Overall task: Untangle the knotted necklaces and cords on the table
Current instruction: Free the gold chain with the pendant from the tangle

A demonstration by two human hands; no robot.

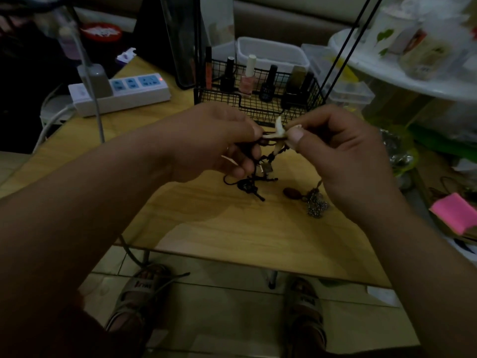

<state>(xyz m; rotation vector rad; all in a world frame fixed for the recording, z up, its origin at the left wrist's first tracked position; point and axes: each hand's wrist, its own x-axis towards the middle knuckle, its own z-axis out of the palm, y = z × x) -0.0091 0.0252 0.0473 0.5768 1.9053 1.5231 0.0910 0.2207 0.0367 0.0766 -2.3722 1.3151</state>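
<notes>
A tangle of dark cords (pixel 260 161) with white tooth-shaped pendants (pixel 278 130) hangs above the wooden table (pixel 232 223). My left hand (pixel 214 140) pinches the cords at the left of the knot. My right hand (pixel 333 148) pinches them beside the white pendants. The lower cord ends and a dark charm (pixel 247 188) trail onto the table below my hands. A brown oval pendant (pixel 291 193) and a heap of silver chain (pixel 317 204) lie on the table under my right wrist, partly hidden by it.
A black wire basket (pixel 258 99) with nail polish bottles stands just behind my hands. A white power strip (pixel 121 93) lies at the back left. A pink block (pixel 455 213) and clutter sit at the right. My sandalled feet show below the table's front edge.
</notes>
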